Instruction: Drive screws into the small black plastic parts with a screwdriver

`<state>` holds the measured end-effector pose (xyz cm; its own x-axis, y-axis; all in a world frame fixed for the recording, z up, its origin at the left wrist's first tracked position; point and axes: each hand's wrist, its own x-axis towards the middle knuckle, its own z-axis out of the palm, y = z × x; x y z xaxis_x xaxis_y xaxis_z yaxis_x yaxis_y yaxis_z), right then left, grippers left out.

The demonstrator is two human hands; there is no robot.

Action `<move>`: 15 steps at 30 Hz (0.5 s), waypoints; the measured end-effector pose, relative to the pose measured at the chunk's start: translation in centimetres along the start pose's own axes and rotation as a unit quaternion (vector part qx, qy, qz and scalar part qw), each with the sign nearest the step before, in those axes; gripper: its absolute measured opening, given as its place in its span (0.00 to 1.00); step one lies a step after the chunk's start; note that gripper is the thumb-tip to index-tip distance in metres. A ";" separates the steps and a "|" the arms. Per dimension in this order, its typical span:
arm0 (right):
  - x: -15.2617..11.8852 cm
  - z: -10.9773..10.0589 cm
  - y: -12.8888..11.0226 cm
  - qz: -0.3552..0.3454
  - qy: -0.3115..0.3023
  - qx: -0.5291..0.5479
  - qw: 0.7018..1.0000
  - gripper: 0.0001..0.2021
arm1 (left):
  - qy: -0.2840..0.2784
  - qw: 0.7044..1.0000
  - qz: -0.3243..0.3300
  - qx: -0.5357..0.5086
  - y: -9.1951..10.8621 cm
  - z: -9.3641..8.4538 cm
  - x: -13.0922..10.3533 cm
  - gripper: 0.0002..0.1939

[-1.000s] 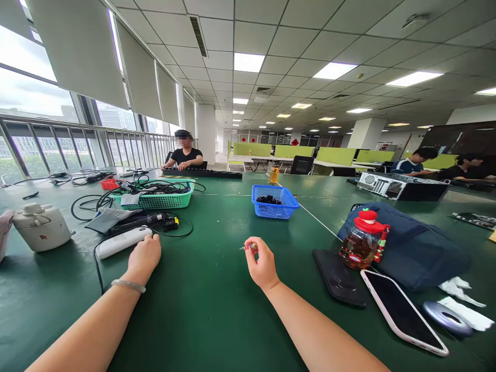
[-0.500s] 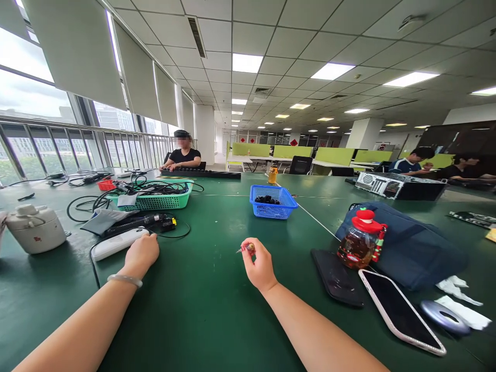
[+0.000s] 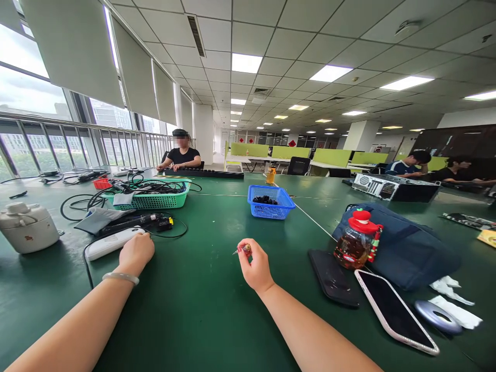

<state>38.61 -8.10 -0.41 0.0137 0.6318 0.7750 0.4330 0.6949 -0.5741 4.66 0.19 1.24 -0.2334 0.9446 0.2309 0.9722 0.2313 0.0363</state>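
Observation:
My left hand (image 3: 136,254) is curled closed on the table. It overlaps the right end of a long white device (image 3: 112,245) with a black cable; the fingertips are hidden, so I cannot tell whether it grips the device. Between thumb and fingers of my right hand (image 3: 254,266), just above the table, I pinch a small pointed tool (image 3: 247,248). Its thin metal tip points left and a round gold end shows; its exact kind is too small to make out. Beyond that hand stands a blue plastic basket (image 3: 271,212) holding small black parts.
A green basket (image 3: 155,201) of cables, a grey cloth (image 3: 95,221) and a white jug (image 3: 28,230) are at left. On the right are a black case (image 3: 333,279), a phone (image 3: 397,312), a red-lidded jar (image 3: 353,245) and a dark bag (image 3: 411,248). A person (image 3: 183,155) sits opposite.
The whole view has shifted slightly, with things appearing a little further left. Both hands keep nearly the same pose, and the right still pinches the small tool.

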 end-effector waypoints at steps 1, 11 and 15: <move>0.0 0.0 0.0 0.000 0.000 0.000 1.000 0.04 | -0.006 1.000 -0.013 -0.001 0.1 0.0 0.0 0.20; -0.1 -0.1 -0.2 0.009 -0.006 0.010 1.000 0.05 | -0.014 0.999 -0.033 0.004 -0.6 0.3 -0.1 0.22; 0.8 -0.1 -0.1 0.053 -0.001 0.046 0.997 0.05 | -0.026 0.999 -0.009 -0.023 1.1 -1.0 -0.5 0.22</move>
<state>38.71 -7.73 0.28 0.0530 0.7046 0.7076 0.3439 0.6524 -0.6754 5.88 -0.30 2.17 -0.2497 0.9515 0.1799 0.9676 0.2380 0.0839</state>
